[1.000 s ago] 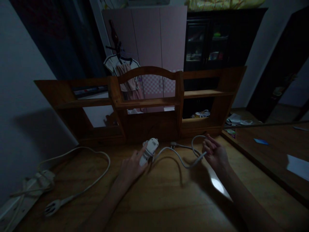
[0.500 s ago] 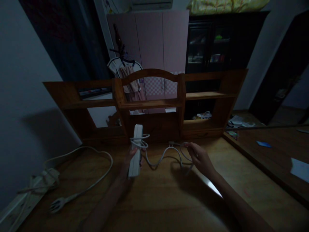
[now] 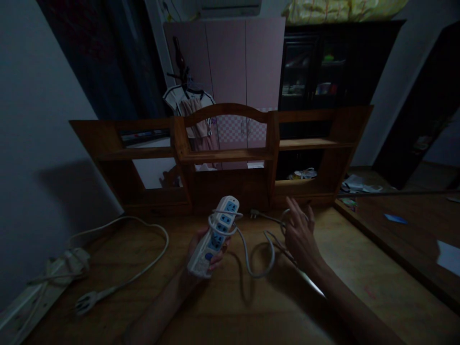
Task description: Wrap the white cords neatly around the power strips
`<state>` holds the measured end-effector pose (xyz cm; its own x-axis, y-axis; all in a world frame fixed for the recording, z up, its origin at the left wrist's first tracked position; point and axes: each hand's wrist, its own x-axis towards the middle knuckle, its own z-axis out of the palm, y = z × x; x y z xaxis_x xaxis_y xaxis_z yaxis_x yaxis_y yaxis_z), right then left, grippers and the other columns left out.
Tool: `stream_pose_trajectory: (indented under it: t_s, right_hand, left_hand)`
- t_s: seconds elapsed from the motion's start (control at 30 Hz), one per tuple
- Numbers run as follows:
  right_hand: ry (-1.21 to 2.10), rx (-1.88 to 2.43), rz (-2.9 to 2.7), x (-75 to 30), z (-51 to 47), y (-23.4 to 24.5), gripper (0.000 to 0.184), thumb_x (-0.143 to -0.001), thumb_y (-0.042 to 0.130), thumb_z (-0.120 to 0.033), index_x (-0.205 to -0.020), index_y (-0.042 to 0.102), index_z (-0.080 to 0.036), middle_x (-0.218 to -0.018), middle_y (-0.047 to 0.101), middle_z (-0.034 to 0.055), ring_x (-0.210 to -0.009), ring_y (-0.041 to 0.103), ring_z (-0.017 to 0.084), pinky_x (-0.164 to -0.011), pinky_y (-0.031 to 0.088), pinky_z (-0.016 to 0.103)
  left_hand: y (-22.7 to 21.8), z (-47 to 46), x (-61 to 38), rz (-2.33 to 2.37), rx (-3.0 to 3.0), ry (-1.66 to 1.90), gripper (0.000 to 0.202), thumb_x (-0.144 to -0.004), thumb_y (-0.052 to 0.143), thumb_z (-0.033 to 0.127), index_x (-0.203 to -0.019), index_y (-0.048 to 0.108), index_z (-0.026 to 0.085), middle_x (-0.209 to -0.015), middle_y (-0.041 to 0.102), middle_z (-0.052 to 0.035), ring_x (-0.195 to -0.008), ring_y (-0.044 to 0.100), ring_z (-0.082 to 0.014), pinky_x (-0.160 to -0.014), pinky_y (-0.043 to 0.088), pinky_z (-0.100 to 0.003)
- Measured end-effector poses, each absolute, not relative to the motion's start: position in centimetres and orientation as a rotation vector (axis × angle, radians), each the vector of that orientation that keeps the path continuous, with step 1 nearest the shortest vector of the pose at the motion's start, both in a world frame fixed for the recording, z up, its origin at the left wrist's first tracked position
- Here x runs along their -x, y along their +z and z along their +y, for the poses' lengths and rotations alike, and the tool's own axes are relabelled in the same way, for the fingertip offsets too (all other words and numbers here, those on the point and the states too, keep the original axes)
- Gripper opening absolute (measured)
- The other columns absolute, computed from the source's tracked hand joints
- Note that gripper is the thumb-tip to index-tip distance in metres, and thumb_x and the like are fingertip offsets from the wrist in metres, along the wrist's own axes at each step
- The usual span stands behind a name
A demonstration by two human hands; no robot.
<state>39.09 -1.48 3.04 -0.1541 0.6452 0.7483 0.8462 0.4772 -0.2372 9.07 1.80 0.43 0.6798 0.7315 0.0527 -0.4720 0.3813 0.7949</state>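
Observation:
My left hand (image 3: 197, 239) is wrapped around a white power strip (image 3: 201, 261), tilted with its blue socket face toward me. Turns of grey-white power cord (image 3: 260, 276) circle the strip's upper half, and a loose length sags rightward. My right hand (image 3: 300, 237) has that cord at its fingers, some fingers raised, the grip partly hidden by the back of the hand. The cord's plug (image 3: 254, 213) lies on the wooden desktop beyond, left of the right hand.
A second power strip (image 3: 53, 274), wound with its own cord, rests at the left; its plug (image 3: 85, 303) lies nearby. A wooden shelf unit (image 3: 230, 155) stands along the back. At right, a lower wooden surface holds a blue card (image 3: 395, 219) and white paper (image 3: 449, 255).
The power strip has turned in my left hand, bringing its socket face into view, and shifted right. My right hand has moved slightly right and turned, its fingers now raised; the cord's slack hangs differently.

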Motion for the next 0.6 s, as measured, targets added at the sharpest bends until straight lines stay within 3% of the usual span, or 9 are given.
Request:
stream_pose_trajectory:
  t_s: [0.13, 0.3, 0.4, 0.5, 0.6]
  right_hand:
    - [-0.091, 0.907, -1.941, -36.4, -3.6, 3.1, 0.033, -0.080, 0.047, -0.005, -0.100, 0.062, -0.026, -0.145, 0.043, 0.0030, -0.134, 0.038, 0.026, -0.115, 0.021, 0.054]
    - [0.170, 0.926, -1.996, -33.2, -5.0, 1.7, 0.036, -0.088, 0.050, -0.017, -0.121, 0.054, -0.028, -0.135, 0.053, 0.0086, -0.122, 0.051, 0.027, -0.098, 0.045, 0.047]
    - [0.192, 1.092, -2.072, -32.5, -4.7, 0.7, 0.042, -0.088, 0.055, -0.029, -0.129, 0.048, -0.021, -0.133, 0.053, 0.0147, -0.120, 0.052, 0.031, -0.096, 0.047, 0.049]
    - [0.239, 1.169, -2.160, -32.7, -4.3, 0.4, 0.056, -0.086, 0.059, -0.036, -0.135, 0.042, -0.017, -0.134, 0.052, 0.0175, -0.125, 0.047, 0.033, -0.102, 0.040, 0.053]
    - [0.458, 1.047, -2.197, -32.9, -4.1, 0.8, 0.044, -0.090, 0.054, -0.033, -0.132, 0.047, -0.021, -0.129, 0.057, 0.0123, -0.122, 0.050, 0.027, -0.104, 0.038, 0.047]
  left_hand:
    - [0.8, 1.1, -9.9, 0.300, -0.944, 0.799, 0.056, -0.085, 0.026, 0.063, -0.097, 0.054, 0.016, -0.084, 0.055, -0.0060, -0.035, 0.036, -0.0040, -0.027, 0.025, -0.016]
    - [0.7, 1.4, -9.9, 0.198, -0.886, 0.796, 0.053, -0.087, 0.029, 0.059, -0.097, 0.056, 0.014, -0.088, 0.057, -0.0069, -0.038, 0.042, -0.0049, -0.028, 0.029, -0.016]
    - [0.1, 1.6, -9.4, 0.093, -0.828, 0.729, 0.053, -0.086, 0.036, 0.059, -0.100, 0.056, 0.012, -0.089, 0.060, -0.0080, -0.041, 0.047, -0.0063, -0.031, 0.033, -0.017]
    - [-1.0, 1.3, -8.7, 0.012, -0.782, 0.564, 0.063, -0.079, 0.045, 0.066, -0.102, 0.059, 0.009, -0.086, 0.063, -0.0097, -0.040, 0.049, -0.0082, -0.031, 0.034, -0.019]
    - [-2.0, 0.4, -8.3, 0.030, -0.735, 0.438, 0.073, -0.074, 0.046, 0.073, -0.099, 0.062, 0.006, -0.081, 0.065, -0.0108, -0.038, 0.048, -0.0090, -0.030, 0.031, -0.019]
